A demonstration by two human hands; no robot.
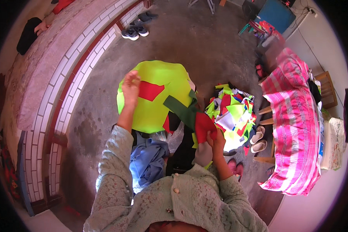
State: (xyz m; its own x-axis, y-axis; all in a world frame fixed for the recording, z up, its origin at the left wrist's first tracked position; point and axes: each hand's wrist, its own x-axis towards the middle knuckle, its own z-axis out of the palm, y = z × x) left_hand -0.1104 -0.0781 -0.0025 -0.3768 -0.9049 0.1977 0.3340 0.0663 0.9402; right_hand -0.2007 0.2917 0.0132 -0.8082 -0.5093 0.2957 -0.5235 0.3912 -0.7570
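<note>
Between the two raised hands hangs a lime-green fabric piece (158, 112) bearing a red patch (150, 90) and a dark green strip (180, 110). The left hand (130, 87) pinches its upper edge, fingers closed on the cloth; the right hand (215, 140) grips a red scrap (203, 125) at the strip's lower end. The limp cloth could slip from so small a pinch and crumple, I judge. Just beyond the right fingers lies a heap of bright offcuts (232, 114); farther right, a pink striped bag (295, 127).
</note>
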